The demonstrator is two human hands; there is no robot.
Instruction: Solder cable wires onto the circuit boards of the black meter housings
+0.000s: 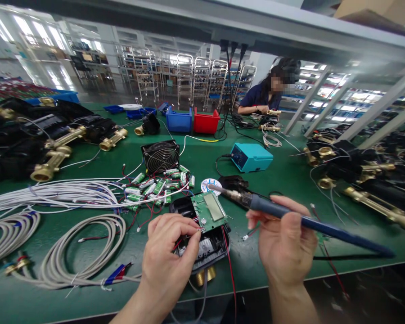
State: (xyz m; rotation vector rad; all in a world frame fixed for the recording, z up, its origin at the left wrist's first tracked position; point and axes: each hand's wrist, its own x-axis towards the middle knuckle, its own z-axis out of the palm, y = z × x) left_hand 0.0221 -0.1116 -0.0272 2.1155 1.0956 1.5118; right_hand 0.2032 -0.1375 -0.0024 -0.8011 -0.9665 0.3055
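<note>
My right hand (283, 243) is closed around a soldering iron (276, 207) with a dark blue handle. Its metal tip points left, above a round solder spool (211, 186) lying on the bench. A green circuit board (209, 211) with a grey display sits tilted on an open black meter housing (205, 252). At the board's lower left corner my left hand (170, 247) pinches thin wires (200, 228) between thumb and index finger; their ends touch or nearly touch the board. Brass fittings (205, 275) show below the housing, and a red wire (230, 265) hangs over the bench edge.
Green-and-white batteries (158, 186) lie piled before a fan (160, 156). Coiled cables (84, 243) cover the left side. Behind are a teal soldering station (251, 157), a blue bin (178, 120) and a red bin (205, 121). Brass-ended meters (374, 175) crowd the right. A co-worker (261, 96) sits opposite.
</note>
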